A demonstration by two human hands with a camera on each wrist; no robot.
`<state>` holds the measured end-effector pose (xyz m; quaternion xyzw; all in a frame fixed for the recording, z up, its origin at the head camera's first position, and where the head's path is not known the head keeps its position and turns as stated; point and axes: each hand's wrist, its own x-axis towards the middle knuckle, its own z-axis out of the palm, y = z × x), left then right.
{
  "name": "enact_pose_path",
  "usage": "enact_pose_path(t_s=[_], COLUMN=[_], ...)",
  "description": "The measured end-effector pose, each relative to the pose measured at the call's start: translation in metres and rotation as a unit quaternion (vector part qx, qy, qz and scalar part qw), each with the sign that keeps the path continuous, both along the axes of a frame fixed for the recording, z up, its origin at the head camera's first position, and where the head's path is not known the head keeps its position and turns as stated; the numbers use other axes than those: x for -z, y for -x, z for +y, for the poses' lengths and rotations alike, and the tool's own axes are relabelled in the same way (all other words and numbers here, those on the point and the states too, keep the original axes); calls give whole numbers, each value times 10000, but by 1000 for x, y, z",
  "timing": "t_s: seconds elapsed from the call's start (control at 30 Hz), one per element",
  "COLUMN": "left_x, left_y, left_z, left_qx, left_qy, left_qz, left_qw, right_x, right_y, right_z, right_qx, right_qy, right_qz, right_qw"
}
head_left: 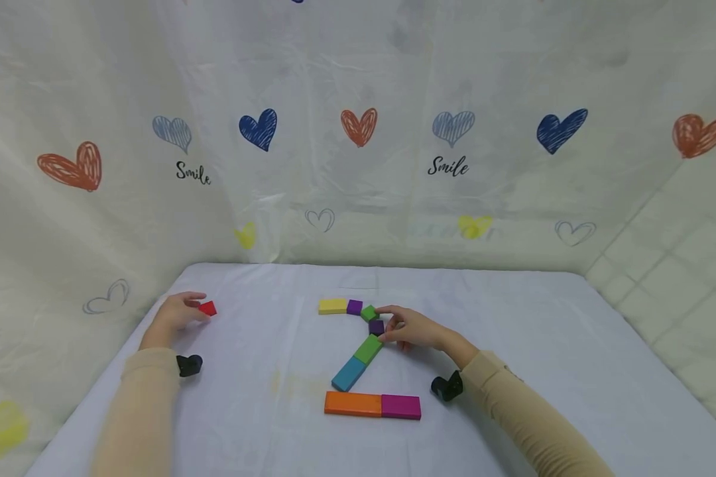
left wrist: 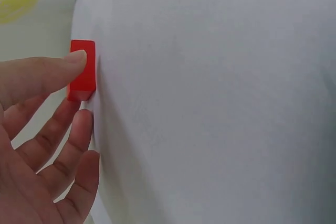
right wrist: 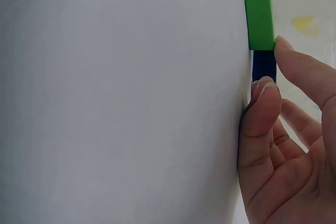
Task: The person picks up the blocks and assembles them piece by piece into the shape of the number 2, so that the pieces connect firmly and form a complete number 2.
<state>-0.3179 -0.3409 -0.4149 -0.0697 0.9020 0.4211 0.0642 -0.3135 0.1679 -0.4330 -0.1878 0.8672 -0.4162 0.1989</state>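
Observation:
At the left of the table my left hand point(head_left: 179, 311) holds a small red block point(head_left: 207, 308). Its thumb lies on the red block's face, with fingertips behind, in the left wrist view. Near the middle my right hand point(head_left: 416, 328) touches a chain of blocks with spread thumb and forefinger. The thumb is at a green block point(head_left: 368, 348); the forefinger reaches a small green cube point(head_left: 369, 313). A dark purple cube point(head_left: 376, 327) sits between them, partly covered by a fingertip in the right wrist view. A blue block point(head_left: 349, 374) continues from the green one.
A yellow block point(head_left: 333, 306) and a purple cube point(head_left: 355, 307) lie at the chain's far end. An orange block point(head_left: 353, 404) and a magenta block point(head_left: 401, 407) lie end to end nearer me. A white cloth covers the table point(head_left: 262, 358); a heart-printed curtain hangs behind.

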Motion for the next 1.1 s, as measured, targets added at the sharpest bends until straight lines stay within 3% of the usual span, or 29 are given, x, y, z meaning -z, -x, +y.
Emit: enact_pose_path(t_s=[0.17, 0.57, 0.9, 1.1], left_x=[1, 3, 3, 1], left_y=[-1, -4, -1, 1], left_z=[7, 8, 15, 19], left_qx=[-131, -411, -423, -267], left_qy=[210, 229, 107, -13], left_qz=[4, -42, -37, 11], left_qw=[9997, 9989, 9990, 9996], right_x=[-1, -1, -1, 0], right_y=[0, 2, 0, 0], right_z=[-1, -2, -1, -1], right_qx=[-21, -31, 12, 29], right_qy=[20, 14, 33, 39], right_qz=[-8, -23, -24, -20], right_qw=[10000, 10000, 10000, 10000])
